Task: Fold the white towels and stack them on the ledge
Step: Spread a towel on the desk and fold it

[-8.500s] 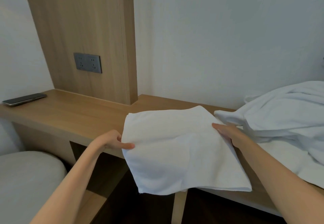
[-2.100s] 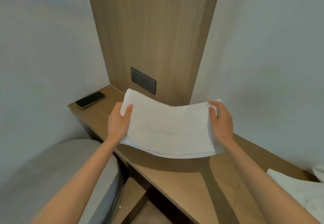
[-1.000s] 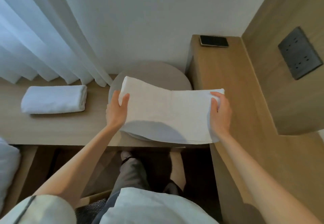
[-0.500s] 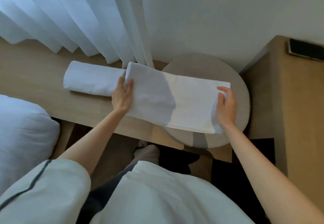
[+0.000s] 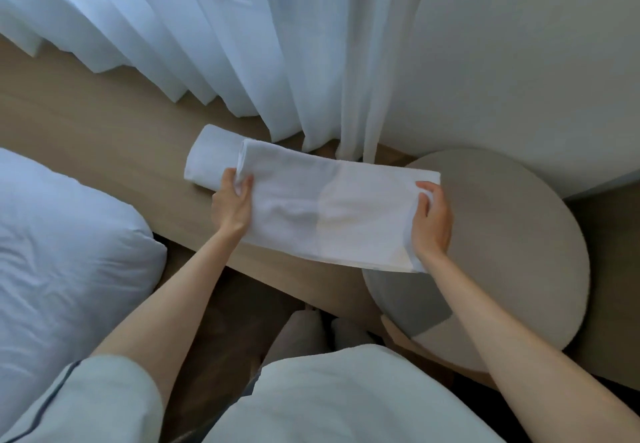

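I hold a folded white towel flat between both hands, over the wooden ledge. My left hand grips its left end and my right hand grips its right end. Its left part covers most of a second folded white towel that lies on the ledge; only that towel's left end shows. Whether the held towel touches the one below I cannot tell. Its right end hangs over the round stool.
Sheer white curtains hang down to the back of the ledge. A round grey stool stands at the right under a white wall. White bedding fills the left. My legs are below the ledge's front edge.
I have turned left from the desk, carrying the folded towel. In the last second it moved from over the stool leftward, and now it overlaps the towel lying on the ledge.
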